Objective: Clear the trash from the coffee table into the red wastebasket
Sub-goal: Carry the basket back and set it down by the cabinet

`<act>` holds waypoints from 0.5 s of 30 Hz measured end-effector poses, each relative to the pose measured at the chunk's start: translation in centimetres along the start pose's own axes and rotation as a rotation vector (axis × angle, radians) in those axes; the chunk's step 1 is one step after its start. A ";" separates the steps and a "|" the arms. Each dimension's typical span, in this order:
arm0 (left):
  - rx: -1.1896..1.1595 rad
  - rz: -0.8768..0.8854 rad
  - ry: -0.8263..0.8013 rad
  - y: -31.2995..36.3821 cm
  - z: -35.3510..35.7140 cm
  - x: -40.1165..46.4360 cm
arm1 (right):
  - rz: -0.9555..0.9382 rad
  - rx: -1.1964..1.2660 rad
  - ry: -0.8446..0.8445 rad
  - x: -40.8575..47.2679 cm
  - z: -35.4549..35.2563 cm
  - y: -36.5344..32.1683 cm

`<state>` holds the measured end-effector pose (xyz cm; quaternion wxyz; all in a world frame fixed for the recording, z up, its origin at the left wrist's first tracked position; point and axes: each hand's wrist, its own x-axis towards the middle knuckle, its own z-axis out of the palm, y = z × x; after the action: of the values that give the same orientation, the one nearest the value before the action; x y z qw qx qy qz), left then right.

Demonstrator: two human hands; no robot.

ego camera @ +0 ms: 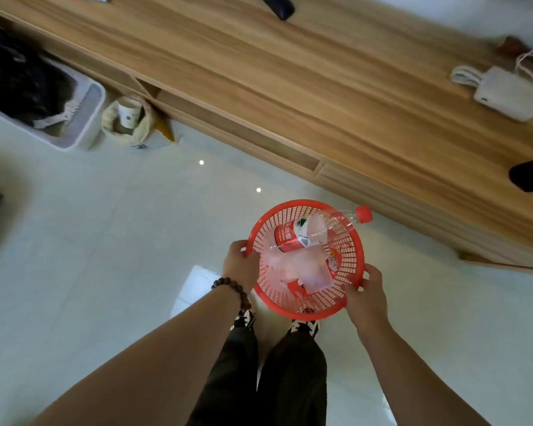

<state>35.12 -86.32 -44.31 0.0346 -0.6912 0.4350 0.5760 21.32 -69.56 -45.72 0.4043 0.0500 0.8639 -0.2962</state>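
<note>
I hold the red wastebasket, a round plastic mesh basket, above the floor in front of my legs. My left hand grips its left rim and my right hand grips its right rim. Inside lies a clear plastic bottle with a red label, its red cap poking over the far rim. Crumpled white paper and wrappers lie under the bottle.
A long wooden cabinet runs diagonally beyond the basket, with a white charger and cables on its top. At the left stand a white bin with a black bag and a cloth bag holding a paper cup. Glossy pale floor tiles surround me.
</note>
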 end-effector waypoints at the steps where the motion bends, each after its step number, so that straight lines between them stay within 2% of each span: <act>1: -0.050 -0.020 -0.017 0.0 0.9 1.9 | 0.013 0.025 -0.022 1.9 0.7 0.2; 3: -0.083 -0.019 -0.051 0.1 2.7 5.4 | 0.021 0.062 -0.056 5.6 2.2 0.6; 10: 0.029 0.120 -0.167 -0.8 7.7 15.0 | -0.050 0.039 -0.125 15.7 6.3 2.1; 15: 0.011 0.102 -0.264 -1.3 8.8 18.8 | -0.036 -0.020 -0.285 18.8 7.5 3.0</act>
<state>28.43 -91.27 -63.40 0.0658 -0.5863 0.4644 0.6605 14.81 -74.12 -64.55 0.5179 -0.0122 0.8014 -0.2989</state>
